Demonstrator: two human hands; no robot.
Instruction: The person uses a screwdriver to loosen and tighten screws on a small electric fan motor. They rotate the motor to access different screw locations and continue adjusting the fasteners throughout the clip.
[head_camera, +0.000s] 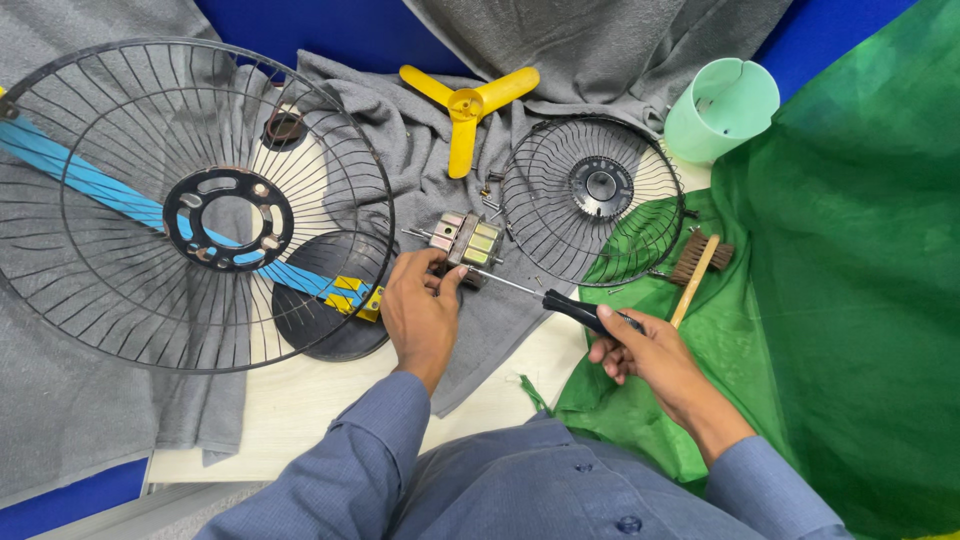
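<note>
Motor (467, 243) half hidden under left hand (421, 312) fingers, pinched tight on grey cloth (420, 150) mid-bench; small, boxy, metal with yellowish windings. Right hand (650, 352) wrapped around black-handled screwdriver (560, 301), tip at motor.

Yellow blade (467, 104) is sitting on grey cloth (400, 120), mint green cup (722, 108) by a bright green cloth (850, 250). Black grilles (190, 205), blue strap (90, 180), black-handled screwdriver (580, 310), silvery motor (465, 243) with yellowish bits, brown brush (697, 262).
</note>
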